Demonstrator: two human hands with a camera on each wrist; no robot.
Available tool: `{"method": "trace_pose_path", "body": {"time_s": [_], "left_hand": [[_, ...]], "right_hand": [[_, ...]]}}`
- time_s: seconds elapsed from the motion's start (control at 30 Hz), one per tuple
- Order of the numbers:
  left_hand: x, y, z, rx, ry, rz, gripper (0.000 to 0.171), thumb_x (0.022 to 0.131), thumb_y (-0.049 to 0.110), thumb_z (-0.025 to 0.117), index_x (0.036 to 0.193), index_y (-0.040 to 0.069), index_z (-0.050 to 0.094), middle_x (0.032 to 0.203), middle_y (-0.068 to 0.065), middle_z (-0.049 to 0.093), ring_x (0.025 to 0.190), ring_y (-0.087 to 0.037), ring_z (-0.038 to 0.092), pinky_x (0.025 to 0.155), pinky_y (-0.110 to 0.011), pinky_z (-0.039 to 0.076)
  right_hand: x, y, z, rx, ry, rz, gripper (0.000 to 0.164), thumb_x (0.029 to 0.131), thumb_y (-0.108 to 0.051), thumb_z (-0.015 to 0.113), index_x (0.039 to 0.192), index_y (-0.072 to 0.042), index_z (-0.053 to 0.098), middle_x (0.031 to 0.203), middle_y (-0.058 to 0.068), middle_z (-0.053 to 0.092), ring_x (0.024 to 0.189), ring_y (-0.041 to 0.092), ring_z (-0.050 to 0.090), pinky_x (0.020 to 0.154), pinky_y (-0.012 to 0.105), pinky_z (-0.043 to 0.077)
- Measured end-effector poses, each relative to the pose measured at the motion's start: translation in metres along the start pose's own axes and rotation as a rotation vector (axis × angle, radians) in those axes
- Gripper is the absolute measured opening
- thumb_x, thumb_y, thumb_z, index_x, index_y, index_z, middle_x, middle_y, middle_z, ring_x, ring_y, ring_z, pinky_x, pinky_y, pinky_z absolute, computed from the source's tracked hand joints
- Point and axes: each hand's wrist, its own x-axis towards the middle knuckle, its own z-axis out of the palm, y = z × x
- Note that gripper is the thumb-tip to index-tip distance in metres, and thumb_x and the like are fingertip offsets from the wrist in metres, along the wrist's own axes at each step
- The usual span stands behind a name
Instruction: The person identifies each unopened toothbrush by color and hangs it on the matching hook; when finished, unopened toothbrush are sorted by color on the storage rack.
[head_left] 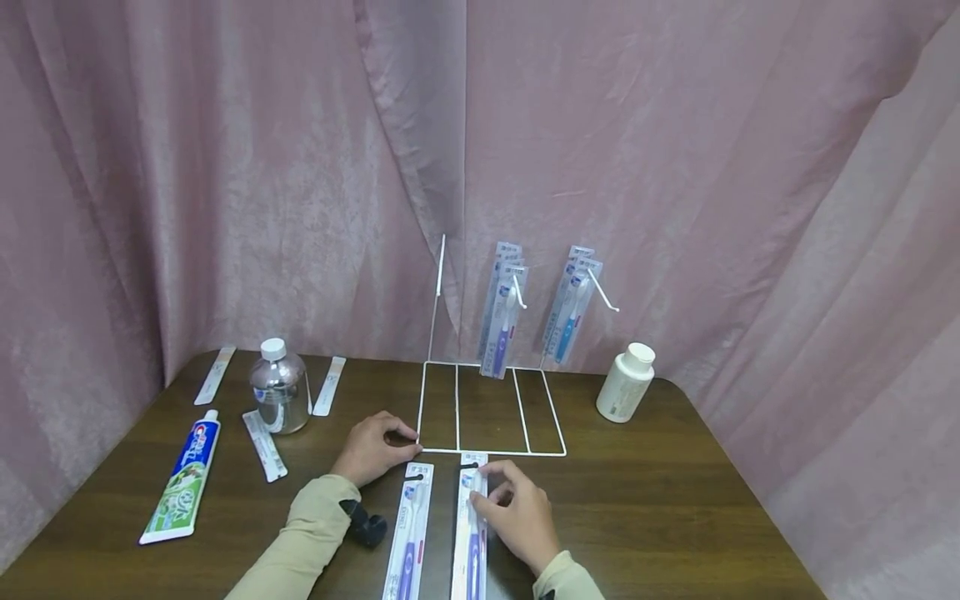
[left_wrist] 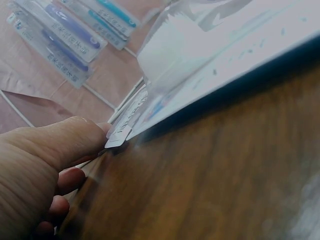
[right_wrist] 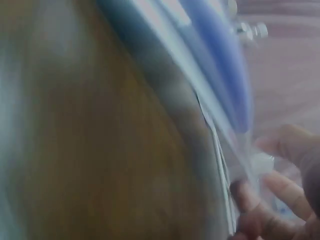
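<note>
My right hand (head_left: 520,510) pinches a packaged purple toothbrush (head_left: 471,533) near its top, thumb and fingers on the blister. The pack lies lengthwise, its top end right at the front wire of a white wire display rack (head_left: 487,452). At that rack's front left corner, the thumb and forefinger of my left hand (head_left: 377,447) pinch the wire. Between my hands a second packaged purple toothbrush (head_left: 408,533) lies on the table. Packs with purple toothbrushes (head_left: 501,333) hang from the rack's middle hook, and packs with blue toothbrushes (head_left: 570,312) from its right hook.
To the left lie a toothpaste tube (head_left: 182,483) and several narrow white packets, such as one packet (head_left: 265,447) beside a clear bottle (head_left: 279,392) with a white cap. A white bottle (head_left: 626,383) stands right of the rack. A pink curtain (head_left: 300,183) hangs behind the wooden table (head_left: 645,517).
</note>
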Motion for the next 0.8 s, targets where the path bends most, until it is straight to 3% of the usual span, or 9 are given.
{"method": "trace_pose_path", "body": {"time_s": [0.1, 0.2, 0.4, 0.5, 0.6, 0.8], "left_hand": [[-0.002, 0.001, 0.003, -0.006, -0.004, 0.001, 0.016, 0.077, 0.025, 0.094, 0.085, 0.027, 0.08, 0.092, 0.011, 0.067, 0.092, -0.015, 0.063, 0.087, -0.04, 0.05], [-0.002, 0.0, 0.006, -0.01, -0.004, 0.008, 0.016, 0.076, 0.026, 0.094, 0.085, 0.028, 0.08, 0.091, 0.012, 0.066, 0.092, -0.013, 0.063, 0.086, -0.039, 0.05], [0.0, 0.0, 0.005, -0.02, -0.004, 0.015, 0.017, 0.076, 0.026, 0.094, 0.085, 0.028, 0.08, 0.09, 0.013, 0.066, 0.092, -0.014, 0.064, 0.088, -0.04, 0.05], [0.0, -0.002, 0.005, -0.018, -0.005, 0.01, 0.017, 0.076, 0.025, 0.094, 0.084, 0.029, 0.08, 0.09, 0.013, 0.066, 0.092, -0.014, 0.064, 0.088, -0.04, 0.049], [0.001, -0.003, 0.004, -0.023, -0.004, 0.005, 0.017, 0.076, 0.025, 0.094, 0.084, 0.029, 0.08, 0.09, 0.013, 0.066, 0.092, -0.014, 0.063, 0.088, -0.04, 0.049], [0.001, -0.006, 0.003, -0.022, 0.015, 0.001, 0.016, 0.077, 0.026, 0.094, 0.085, 0.028, 0.08, 0.091, 0.012, 0.066, 0.093, -0.015, 0.064, 0.089, -0.041, 0.049]], "right_hand": [[0.005, 0.007, -0.019, -0.004, 0.05, 0.028, 0.035, 0.085, -0.026, 0.088, 0.116, -0.021, 0.073, 0.068, -0.008, 0.066, 0.059, 0.006, 0.057, 0.059, 0.028, 0.044], [0.016, 0.011, -0.043, -0.072, 0.156, 0.009, 0.037, 0.085, -0.029, 0.089, 0.119, -0.024, 0.075, 0.071, -0.01, 0.07, 0.062, 0.006, 0.06, 0.061, 0.03, 0.046], [0.058, -0.011, -0.093, -0.226, 0.406, -0.168, 0.04, 0.087, -0.027, 0.089, 0.125, -0.026, 0.075, 0.08, -0.003, 0.077, 0.055, 0.016, 0.06, 0.059, 0.041, 0.047], [0.081, -0.03, -0.111, -0.249, 0.499, -0.254, 0.04, 0.088, -0.025, 0.088, 0.125, -0.024, 0.075, 0.086, 0.003, 0.079, 0.063, 0.026, 0.069, 0.062, 0.047, 0.05], [0.101, -0.05, -0.121, -0.246, 0.561, -0.312, 0.039, 0.088, -0.025, 0.087, 0.125, -0.023, 0.076, 0.088, 0.007, 0.08, 0.073, 0.032, 0.075, 0.063, 0.051, 0.052], [0.129, -0.082, -0.123, -0.3, 0.591, -0.392, 0.037, 0.091, -0.027, 0.085, 0.127, -0.026, 0.075, 0.092, 0.008, 0.08, 0.053, 0.027, 0.064, 0.055, 0.046, 0.046]]}}
